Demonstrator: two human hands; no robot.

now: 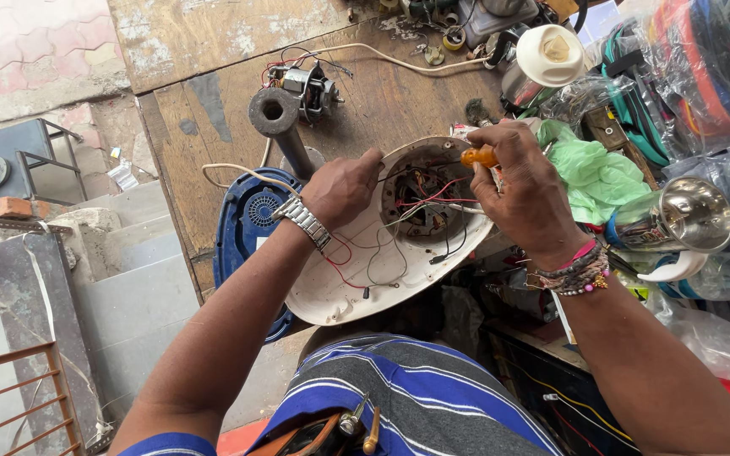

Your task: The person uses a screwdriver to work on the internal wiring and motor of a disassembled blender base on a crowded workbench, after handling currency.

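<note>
Far left of the grip, blue fan base under a grey pipe. Left hand with steel wristwatch, fingers closed on the rim of the white appliance housing, held tilted over the lap. Inside the housing, red and black wires. Right hand closed around orange-handled screwdriver, tip hidden. Right of this grip, green plastic bag and chrome lamp

Bare wood behind white housing (passable); bagged clutter blocks right.
</note>
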